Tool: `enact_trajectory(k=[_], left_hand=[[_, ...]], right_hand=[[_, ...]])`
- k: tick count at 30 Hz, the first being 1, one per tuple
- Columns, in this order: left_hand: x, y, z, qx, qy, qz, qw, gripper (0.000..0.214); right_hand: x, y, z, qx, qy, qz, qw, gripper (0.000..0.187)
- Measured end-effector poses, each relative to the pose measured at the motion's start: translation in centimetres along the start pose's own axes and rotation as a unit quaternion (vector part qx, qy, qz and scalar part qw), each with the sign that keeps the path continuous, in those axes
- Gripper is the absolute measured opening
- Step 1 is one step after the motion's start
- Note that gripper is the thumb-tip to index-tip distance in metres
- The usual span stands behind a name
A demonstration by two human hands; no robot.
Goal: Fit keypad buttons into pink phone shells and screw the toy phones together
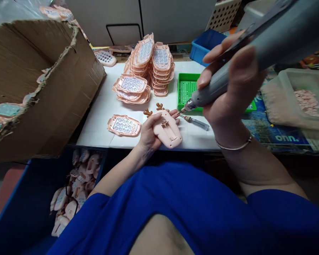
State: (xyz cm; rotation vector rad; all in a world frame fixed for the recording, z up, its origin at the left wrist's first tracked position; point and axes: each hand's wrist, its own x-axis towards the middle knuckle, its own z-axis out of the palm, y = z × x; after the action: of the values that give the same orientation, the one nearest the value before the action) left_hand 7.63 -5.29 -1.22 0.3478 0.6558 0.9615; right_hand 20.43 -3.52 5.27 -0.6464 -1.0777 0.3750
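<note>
My left hand (148,134) is closed around a pink toy phone (163,136) with brown antlers, its back and open battery compartment facing up. In my right hand (235,85) is a grey electric screwdriver (215,83), gripped with the fingers wrapped round its body. Its tip points down at the fingers of my left hand, beside the phone's upper edge; whether it touches anything I cannot tell. A small screwdriver with a clear handle (199,124) lies on the table to the right of the phone. One pink shell with a keypad (124,125) rests to the left.
Stacks of pink keypad shells (161,67) stand behind the phone. A green perforated tray (184,76) and a blue bin (202,46) sit behind right. A cardboard box (77,71) borders the left, above a blue crate holding toy phones (81,177). Clear tubs (287,85) stand right.
</note>
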Motion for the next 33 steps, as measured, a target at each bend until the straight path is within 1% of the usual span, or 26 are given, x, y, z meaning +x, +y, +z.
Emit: enact_trajectory(k=[3,6,8,11,12,14,16,17,19,21,23,25,27,29,31,33], left_hand=[[0.5,0.3,-0.5,0.008,0.028,0.023,0.999,0.017],[0.9,0.5,-0.7,0.003,0.036,0.048,0.998,0.017],[0.9,0.7,-0.6,-0.004,0.039,0.056,0.998,0.017],[0.7,0.9,-0.2,-0.012,0.044,0.056,0.997,0.017],[0.7,0.9,0.0,-0.014,0.046,0.054,0.997,0.017],[0.6,0.9,0.2,-0.018,0.051,0.05,0.997,0.017],[0.7,0.9,0.3,-0.027,0.053,0.052,0.997,0.016],[0.9,0.9,0.3,-0.032,0.051,0.053,0.997,0.015],[1.2,1.1,0.3,-0.04,0.044,0.049,0.997,0.013],[1.5,1.4,0.2,-0.039,0.037,0.036,0.998,0.012],[1.5,1.6,0.3,-0.034,0.037,0.021,0.999,0.014],[1.1,1.5,0.4,-0.033,0.036,0.015,0.999,0.018],[0.6,1.1,0.6,-0.039,0.022,0.017,0.999,0.023],[0.1,0.5,0.6,-0.048,0.006,0.014,0.999,0.028],[-0.1,0.1,0.4,-0.053,0.014,0.001,0.998,0.029],[-0.1,0.0,0.0,-0.05,0.043,-0.006,0.998,0.027]], right_hand=[[-0.3,-1.7,0.0,0.001,-0.019,0.017,1.0,0.044],[-1.1,-2.5,-0.2,0.006,-0.049,0.033,0.998,0.039],[-1.6,-2.4,-0.4,0.014,-0.059,0.049,0.997,0.038],[-2.1,-1.8,-0.8,0.055,-0.06,0.073,0.994,0.033],[-2.2,-1.7,-0.9,0.053,-0.059,0.08,0.994,0.033],[-2.4,-1.6,-1.0,-0.001,-0.066,0.091,0.994,0.037],[-2.5,-1.8,-1.1,-0.064,-0.1,0.09,0.989,0.041],[-2.5,-1.9,-1.2,-0.071,-0.127,0.08,0.986,0.04],[-2.4,-2.0,-1.2,-0.026,-0.184,0.055,0.981,0.034],[-2.2,-2.0,-1.2,0.048,-0.213,0.042,0.975,0.028],[-1.8,-1.8,-1.2,0.084,-0.195,0.051,0.976,0.027],[-1.4,-1.5,-1.1,0.099,-0.146,0.066,0.982,0.026],[-0.8,-1.5,-1.0,0.107,-0.108,0.08,0.985,0.026],[-0.3,-1.5,-1.1,0.106,-0.093,0.081,0.987,0.027],[0.0,-1.7,-1.2,0.084,-0.085,0.07,0.99,0.026],[0.2,-1.9,-1.2,0.052,-0.064,0.06,0.995,0.025]])
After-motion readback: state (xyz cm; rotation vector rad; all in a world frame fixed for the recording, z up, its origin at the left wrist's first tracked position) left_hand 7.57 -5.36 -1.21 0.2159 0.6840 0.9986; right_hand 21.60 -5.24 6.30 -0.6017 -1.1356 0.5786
